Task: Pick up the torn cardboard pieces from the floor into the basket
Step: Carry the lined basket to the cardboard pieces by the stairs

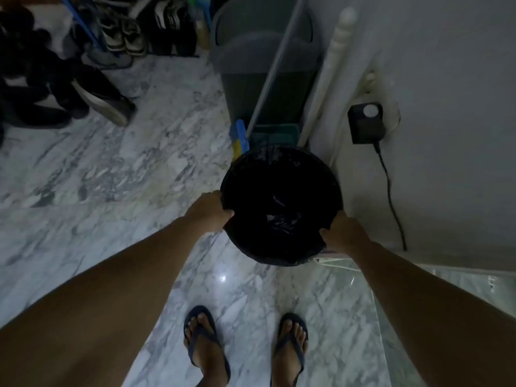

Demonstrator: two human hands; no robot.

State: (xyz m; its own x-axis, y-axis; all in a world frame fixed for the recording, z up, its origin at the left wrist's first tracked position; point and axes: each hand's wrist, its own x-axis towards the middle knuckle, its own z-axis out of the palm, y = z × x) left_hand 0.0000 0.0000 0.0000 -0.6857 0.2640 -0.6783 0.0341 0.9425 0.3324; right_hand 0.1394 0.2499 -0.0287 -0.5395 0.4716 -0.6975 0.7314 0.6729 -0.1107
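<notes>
Lying in a dark heap at the far left, several shoes [92,99] rest on the marble floor [117,169] beside a shoe rack [139,32]. Moving right, the left hand [208,212] grips the left rim of the basket [282,163], fingers curled over the edge and the thumb inside. The basket is round, lined with a black bag, and stands on the floor close to the wall; its inside is too dark to tell what lies there. Behind it stand a grey bin [245,65] and a broom [241,138] with a long handle. The right hand [344,233] holds the near right rim the same way. Further right, a black adapter [365,124] hangs on the wall [446,79]. No torn cardboard shows.
</notes>
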